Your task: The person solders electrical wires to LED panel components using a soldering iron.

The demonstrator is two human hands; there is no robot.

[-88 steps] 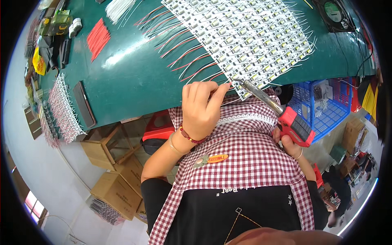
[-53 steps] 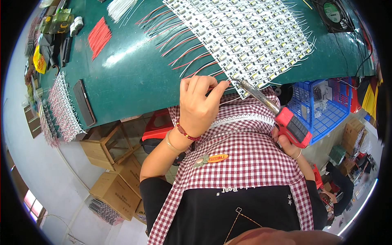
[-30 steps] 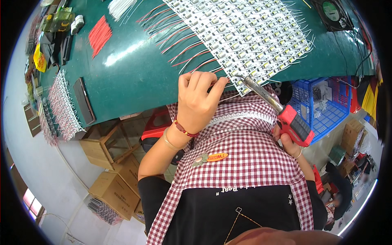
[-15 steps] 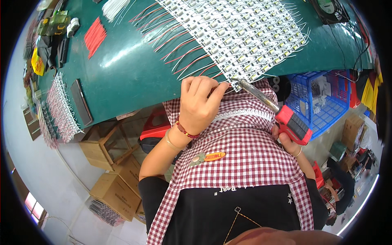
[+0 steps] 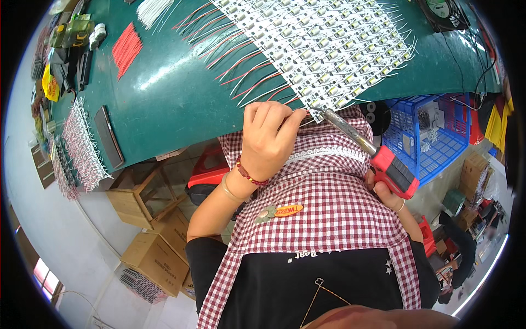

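Observation:
At the near corner of a white panel of small circuit boards, my left hand is closed in a pinch on a thin wire. The wire's end between the fingertips is mostly hidden. My right hand grips the red and black handle of a soldering iron. The iron's metal shaft slants up and left, its tip beside the corner boards close to my left fingertips. Whether the tip touches a board I cannot tell. Red and white wires stick out along the panel's left edge.
The green table carries a bundle of red wires, a bundle of white wires, a dark phone-like slab and a wired board strip. A black fan-like device stands far right. A blue plastic basket is below right.
The soldering iron's tip has shifted slightly right and down, away from the panel's corner. My left hand stays almost in place.

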